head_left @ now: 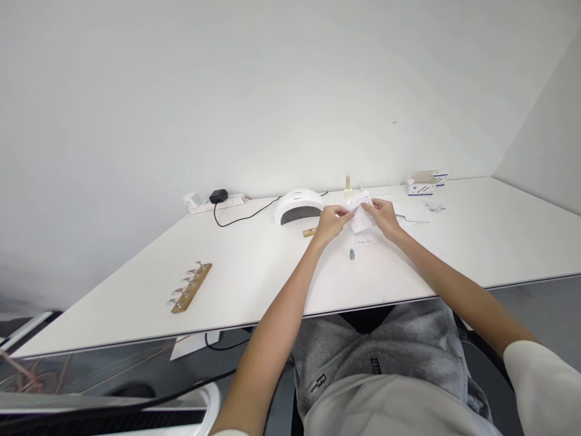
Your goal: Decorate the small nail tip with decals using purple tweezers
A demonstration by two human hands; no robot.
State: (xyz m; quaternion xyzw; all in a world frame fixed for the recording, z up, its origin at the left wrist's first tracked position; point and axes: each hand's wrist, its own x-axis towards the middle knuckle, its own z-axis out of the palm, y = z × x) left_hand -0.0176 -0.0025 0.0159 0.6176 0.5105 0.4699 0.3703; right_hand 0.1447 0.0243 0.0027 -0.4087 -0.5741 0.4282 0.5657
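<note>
My left hand (333, 223) pinches the left edge of a white sticker sheet (362, 219) printed with small marks. On the sheet's upper right, the fingers of my right hand (381, 217) are closed. The sheet is held up above the table, tilted towards me. Just below it, another printed sheet (365, 239) lies flat. A small blue-grey patterned piece (351, 254), perhaps a nail tip, rests on the table nearer to me. Part of a short wooden bar (309, 232) shows beside my left hand.
A white nail lamp (299, 206) stands behind my left hand. At the left lies a wooden holder (192, 288) with several clear nail tips. A bottle (348, 186), small boxes (420, 183), papers (413, 214) and a power strip (222, 203) with a black adapter (218, 195) are farther back.
</note>
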